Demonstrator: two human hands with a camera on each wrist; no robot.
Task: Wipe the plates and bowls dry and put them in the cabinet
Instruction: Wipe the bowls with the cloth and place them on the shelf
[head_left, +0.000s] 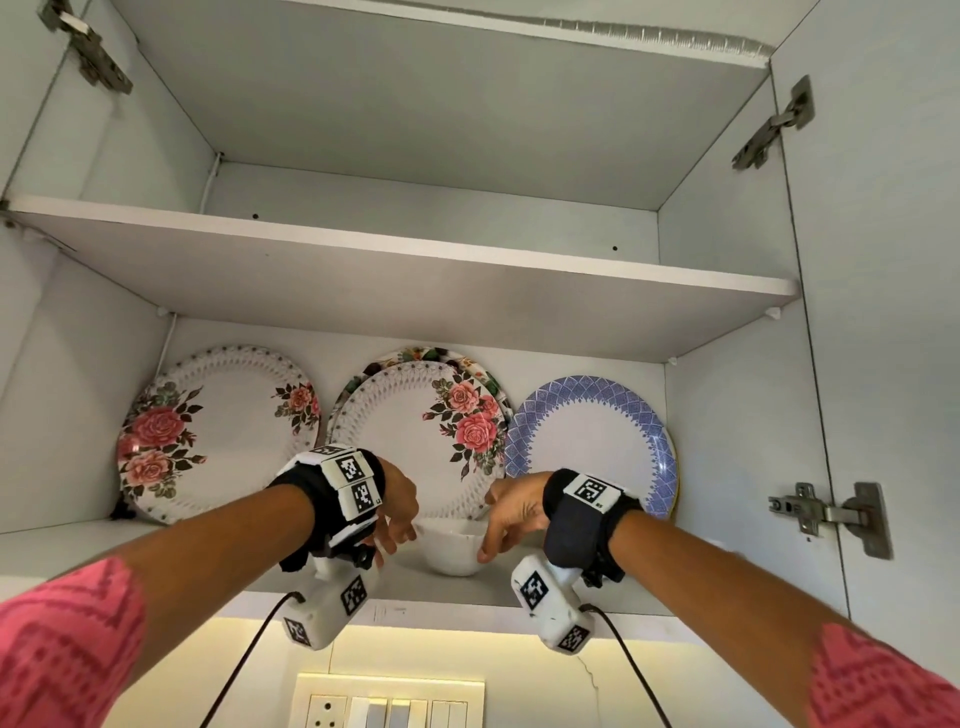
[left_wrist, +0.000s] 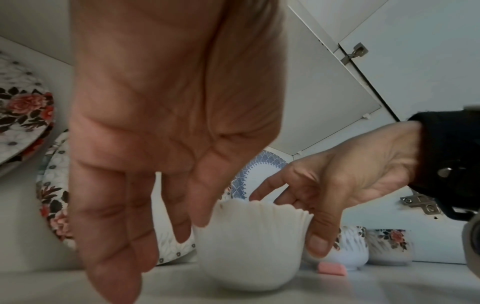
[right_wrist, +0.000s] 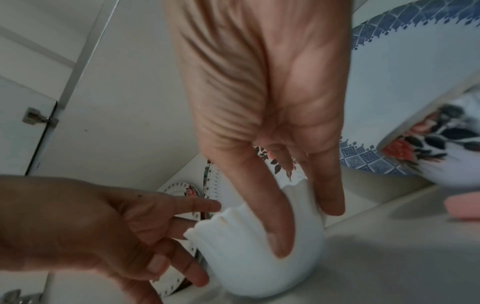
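A plain white bowl (head_left: 452, 551) with a scalloped rim stands on the lower cabinet shelf (head_left: 208, 561), in front of the leaning plates. My right hand (head_left: 498, 530) pinches its right rim: in the right wrist view the thumb lies on the outer wall of the bowl (right_wrist: 259, 257) and a finger reaches over the rim. My left hand (head_left: 397, 525) is at the bowl's left side with straight fingers (left_wrist: 182, 216) against the wall of the bowl (left_wrist: 249, 246). No cloth is in view.
Two rose-patterned plates (head_left: 208, 431) (head_left: 415, 431) and a blue-rimmed plate (head_left: 592, 447) lean on the back wall. Two floral bowls (left_wrist: 350, 246) and a small pink object (left_wrist: 331, 268) stand right of the white bowl. The upper shelf (head_left: 395, 260) is above; door hinges (head_left: 831, 514) at right.
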